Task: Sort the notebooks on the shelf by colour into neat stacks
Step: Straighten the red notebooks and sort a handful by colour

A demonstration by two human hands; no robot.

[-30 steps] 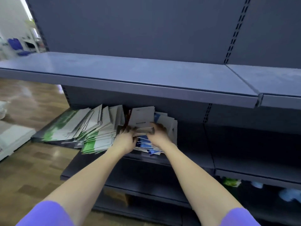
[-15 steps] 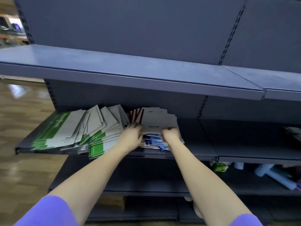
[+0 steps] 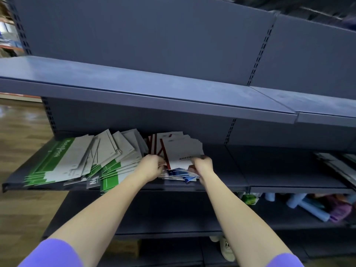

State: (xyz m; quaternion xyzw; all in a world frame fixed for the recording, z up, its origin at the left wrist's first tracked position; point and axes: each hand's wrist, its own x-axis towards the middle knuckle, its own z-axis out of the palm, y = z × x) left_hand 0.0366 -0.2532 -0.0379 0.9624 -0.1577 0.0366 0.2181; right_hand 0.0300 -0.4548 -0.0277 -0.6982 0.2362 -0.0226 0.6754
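Both hands work at the middle of the shelf (image 3: 221, 186), each closed on the near edge of a batch of red-spined notebooks (image 3: 181, 151). The left hand (image 3: 151, 168) pinches the batch from its nine o'clock side, the right hand (image 3: 202, 164) from its three o'clock side. Holding it on both flanks looks meant to square the fanned covers and lift them as one bundle.

Under that batch, toward six o'clock, lie the blue notebooks (image 3: 180, 173), flat on the shelf and partly covered. Taking the red ones off would probably free the blue for their own stack.

At nine o'clock from the hands, the green notebooks (image 3: 63, 162) sprawl in a loose fan, overlapping and skewed, some corners past the shelf's front lip (these could slide off if bumped). The colours are roughly grouped, but no stack is neat yet.
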